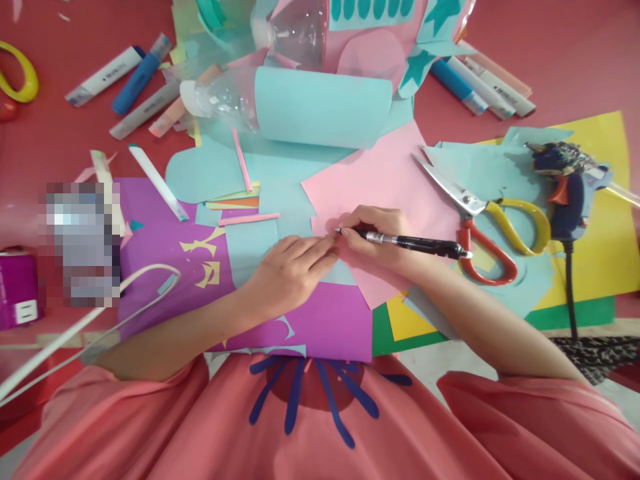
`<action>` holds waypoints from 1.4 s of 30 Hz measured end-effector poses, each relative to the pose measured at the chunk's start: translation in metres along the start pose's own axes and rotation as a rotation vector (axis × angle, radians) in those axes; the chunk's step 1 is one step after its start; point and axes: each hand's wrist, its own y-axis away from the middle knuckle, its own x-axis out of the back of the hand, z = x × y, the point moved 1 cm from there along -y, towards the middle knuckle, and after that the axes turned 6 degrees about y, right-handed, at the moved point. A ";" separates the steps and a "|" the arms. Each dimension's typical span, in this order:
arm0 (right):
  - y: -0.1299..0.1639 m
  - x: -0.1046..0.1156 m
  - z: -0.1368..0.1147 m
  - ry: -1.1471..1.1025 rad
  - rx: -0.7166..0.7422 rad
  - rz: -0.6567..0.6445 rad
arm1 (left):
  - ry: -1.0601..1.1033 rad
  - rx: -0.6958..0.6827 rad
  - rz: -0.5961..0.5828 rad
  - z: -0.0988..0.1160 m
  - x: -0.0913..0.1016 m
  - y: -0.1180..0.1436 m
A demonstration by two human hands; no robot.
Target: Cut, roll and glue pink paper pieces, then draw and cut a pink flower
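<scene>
My right hand (377, 230) is closed round a black pen (425, 246). The pen lies nearly level, its tip pointing left, just over the fingertips of my left hand (290, 270). That hand rests flat with outstretched fingers at the left edge of a pink sheet (385, 173); its fingertips touch the paper. Whether the pen tip meets the sheet is hard to see. Beneath my left hand lie pieces of light blue paper (250, 247) and a purple sheet (330, 320). Narrow pink strips (249, 219) lie left of the hands.
Scissors (467, 200) with red and yellow handles lie open at the right, beside a glue gun (570, 193) with its cord. A clear bottle wrapped in blue paper (323, 107) lies across the back. Several markers (143, 73) flank it. A white cable (55, 350) loops at left.
</scene>
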 end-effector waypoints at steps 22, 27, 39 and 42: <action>0.000 -0.001 -0.004 0.034 -0.093 0.178 | 0.003 0.002 -0.008 0.000 0.001 0.000; 0.000 -0.001 -0.007 0.056 -0.081 0.166 | 0.005 0.004 -0.013 0.000 0.001 0.000; 0.000 0.002 -0.001 0.000 -0.100 0.170 | 0.041 0.029 -0.085 0.000 0.000 0.002; -0.001 0.005 -0.002 0.024 -0.071 0.187 | 0.037 0.028 -0.084 0.000 0.000 0.002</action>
